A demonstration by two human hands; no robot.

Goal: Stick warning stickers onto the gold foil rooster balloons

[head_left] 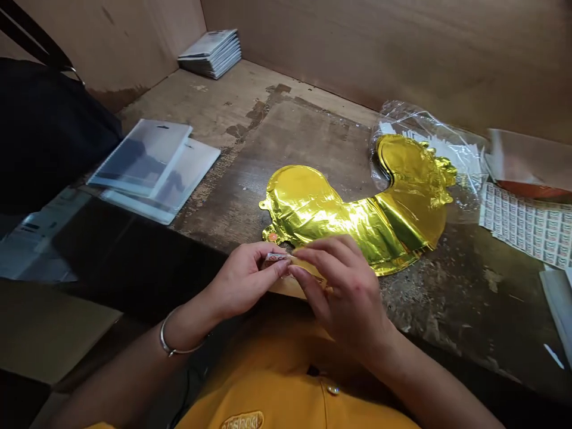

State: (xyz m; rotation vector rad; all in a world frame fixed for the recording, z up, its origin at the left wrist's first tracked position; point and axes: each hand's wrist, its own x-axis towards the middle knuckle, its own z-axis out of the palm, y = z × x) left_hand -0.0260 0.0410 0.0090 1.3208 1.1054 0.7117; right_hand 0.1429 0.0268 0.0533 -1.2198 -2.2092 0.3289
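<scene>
Close to the table's front edge, my left hand [245, 277] pinches a small folded printed paper [277, 257] between thumb and fingers. My right hand [342, 274] is at the paper's right end, thumb and fingertips drawn together; what lies between them is too small to make out. Just beyond both hands lies a flat, shiny gold foil balloon [308, 208], curved, with small tabs and an orange-red dot at its left end. More gold foil balloons [411, 173] are stacked at its right, partly over a clear plastic bag. A tan piece shows partly beneath my right hand.
Clear plastic sleeves [147, 158] lie on the left, beside a dark bag [49, 131]. A stack of folded packets [212, 53] stands in the back corner. Printed sticker sheets [529, 223] lie at the right. Wooden panels [402, 53] wall the worn table [304, 131].
</scene>
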